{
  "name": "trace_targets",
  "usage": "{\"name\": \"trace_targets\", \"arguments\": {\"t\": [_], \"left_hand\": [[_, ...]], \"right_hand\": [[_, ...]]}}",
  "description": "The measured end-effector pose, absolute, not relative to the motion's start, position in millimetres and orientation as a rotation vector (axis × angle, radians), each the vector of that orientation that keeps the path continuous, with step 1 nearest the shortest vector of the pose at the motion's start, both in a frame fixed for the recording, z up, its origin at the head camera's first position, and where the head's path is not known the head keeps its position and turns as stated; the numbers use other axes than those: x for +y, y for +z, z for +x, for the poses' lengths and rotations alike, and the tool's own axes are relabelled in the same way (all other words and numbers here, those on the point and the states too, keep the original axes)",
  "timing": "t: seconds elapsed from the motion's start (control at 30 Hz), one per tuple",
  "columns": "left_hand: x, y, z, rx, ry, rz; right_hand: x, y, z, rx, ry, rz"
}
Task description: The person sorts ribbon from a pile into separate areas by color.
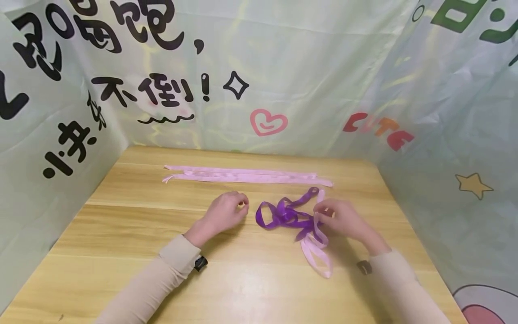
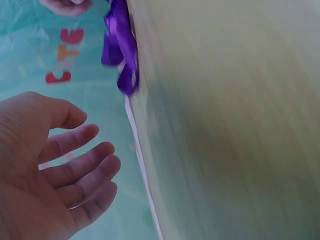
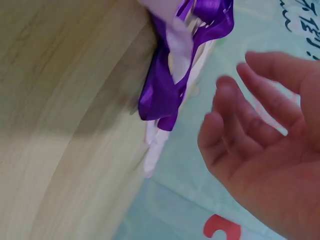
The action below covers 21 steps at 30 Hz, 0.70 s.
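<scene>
A loose tangle of purple satin ribbon (image 1: 283, 217) lies on the table between the hands. Mixed into its right side is a light pink ribbon (image 1: 321, 237), which loops toward the near edge. My left hand (image 1: 228, 210) hovers left of the tangle, apart from it; the left wrist view shows its fingers (image 2: 95, 162) loosely bent around nothing. At the tangle's right side is my right hand (image 1: 340, 218), close to the pink ribbon. In the right wrist view its relaxed fingers (image 3: 235, 110) hold nothing and stand apart from the purple ribbon (image 3: 162, 90).
Several pink ribbon strips (image 1: 259, 180) lie straight, side by side, across the back of the wooden table (image 1: 251, 288). Printed cloth (image 1: 323, 81) encloses the table at the back and both sides. Dark bands are on both wrists.
</scene>
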<state>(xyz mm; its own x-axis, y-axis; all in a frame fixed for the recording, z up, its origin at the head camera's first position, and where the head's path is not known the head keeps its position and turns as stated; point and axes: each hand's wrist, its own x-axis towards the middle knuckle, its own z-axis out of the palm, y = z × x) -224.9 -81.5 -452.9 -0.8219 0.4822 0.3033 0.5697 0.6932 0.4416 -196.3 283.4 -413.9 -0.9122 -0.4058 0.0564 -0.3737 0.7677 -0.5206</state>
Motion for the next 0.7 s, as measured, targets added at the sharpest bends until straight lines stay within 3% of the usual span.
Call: {"name": "trace_targets", "arguments": {"t": [0.4,0.7], "left_hand": [[-24.5,-449.2,-214.4,-2.727,-0.889,-1.242],[10.2,-451.5,-207.1,-2.679,-0.828,-1.344]], "right_hand": [[273.5,-419.5,-178.4,2.632,-0.841,-0.631],[268.9,-430.3,-174.5,2.582,-0.814,-0.588]]}}
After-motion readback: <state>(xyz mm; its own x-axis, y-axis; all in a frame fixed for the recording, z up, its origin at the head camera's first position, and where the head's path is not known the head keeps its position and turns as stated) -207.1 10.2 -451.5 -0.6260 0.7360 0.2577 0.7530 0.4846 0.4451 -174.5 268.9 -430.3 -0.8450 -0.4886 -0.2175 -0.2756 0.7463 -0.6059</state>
